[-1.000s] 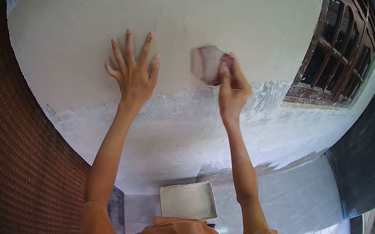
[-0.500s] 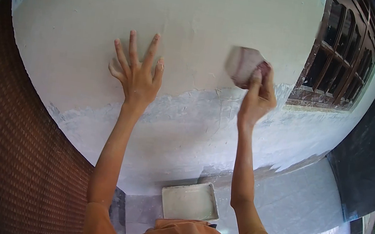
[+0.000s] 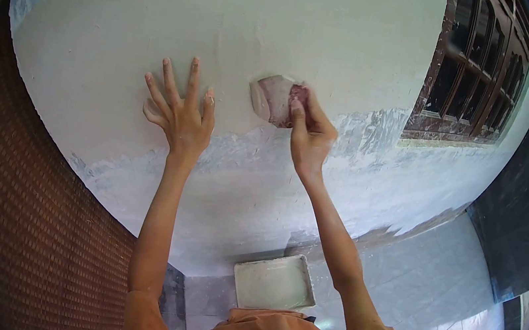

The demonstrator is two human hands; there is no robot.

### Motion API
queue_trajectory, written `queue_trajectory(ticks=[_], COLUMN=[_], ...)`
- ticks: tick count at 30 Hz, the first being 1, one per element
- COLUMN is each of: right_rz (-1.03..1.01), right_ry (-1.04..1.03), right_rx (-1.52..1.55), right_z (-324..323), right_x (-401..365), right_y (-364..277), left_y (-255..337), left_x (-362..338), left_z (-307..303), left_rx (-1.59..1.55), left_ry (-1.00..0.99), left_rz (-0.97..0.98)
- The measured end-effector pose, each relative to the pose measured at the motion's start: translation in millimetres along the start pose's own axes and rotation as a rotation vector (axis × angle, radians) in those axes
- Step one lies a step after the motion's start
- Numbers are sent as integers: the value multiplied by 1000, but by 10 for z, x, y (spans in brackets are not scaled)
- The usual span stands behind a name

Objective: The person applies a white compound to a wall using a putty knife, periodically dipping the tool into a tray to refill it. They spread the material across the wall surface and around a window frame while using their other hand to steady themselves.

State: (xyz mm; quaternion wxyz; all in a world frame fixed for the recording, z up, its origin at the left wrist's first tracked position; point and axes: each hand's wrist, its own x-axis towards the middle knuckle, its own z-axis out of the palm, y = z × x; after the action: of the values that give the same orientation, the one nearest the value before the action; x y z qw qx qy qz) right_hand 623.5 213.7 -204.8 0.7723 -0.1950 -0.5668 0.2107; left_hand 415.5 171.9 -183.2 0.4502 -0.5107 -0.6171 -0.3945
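Note:
My left hand (image 3: pixel 185 121) lies against the wall (image 3: pixel 128 33), its fingers spread wide. To its right, my right hand (image 3: pixel 312 134) grips a putty scraper (image 3: pixel 274 99) between thumb and fingers. The scraper is a flat, reddish-brown blade smeared with pale putty, and its face appears to meet the wall. Around both hands the wall wears a smooth cream coat, which ends in a ragged edge above a whiter, bluish lower band.
Below stands a shallow putty-smeared tray (image 3: pixel 275 283) near my body. A brown-framed window (image 3: pixel 478 66) is at the upper right, a woven brown screen (image 3: pixel 49 223) along the left. Grey floor tiles (image 3: pixel 417 272) and a dark panel (image 3: pixel 520 199) lie to the right.
My right hand has swept the scraper leftward across the wall, closer to my left hand. My left hand stays spread on the wall, while the view has shifted slightly.

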Motion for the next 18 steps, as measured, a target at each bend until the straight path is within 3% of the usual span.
queue_trajectory(ticks=[1,3,4,5,7,9,10,13,15,17,18], right_rz=[9,-101,43,59,65,-27,-22,30,45,71,69], right_ry=[-16,191,264,329,315,127,68,89,227,453,439], right_rx=[29,-134,-43,33,38,-59,66,16,-113,53,53], right_z=[31,-211,-325,-396,-359,-183,-41,66,-279,-477,-453], right_x=[-23,85,137,180,160,56,-13,-24,137,267,305], right_y=[64,132,8,-30,-151,-109,25,154,140,-85,-62], left_y=[11,-6,-15,-16,-11,6,12,52,21,10,5], left_x=[-12,0,0,-7,-6,-4,-6,-16,-6,-3,3], left_z=[4,-10,-20,-24,-40,-43,-48,-38,-60,-83,-98], left_rx=[-7,-7,2,10,15,10,10,-1,4,2,5], left_ry=[4,15,2,-13,-24,-33,-33,-28,-22,-58,-56], left_rz=[-9,-14,-11,-12,-24,-19,-24,-21,-20,-4,-18])
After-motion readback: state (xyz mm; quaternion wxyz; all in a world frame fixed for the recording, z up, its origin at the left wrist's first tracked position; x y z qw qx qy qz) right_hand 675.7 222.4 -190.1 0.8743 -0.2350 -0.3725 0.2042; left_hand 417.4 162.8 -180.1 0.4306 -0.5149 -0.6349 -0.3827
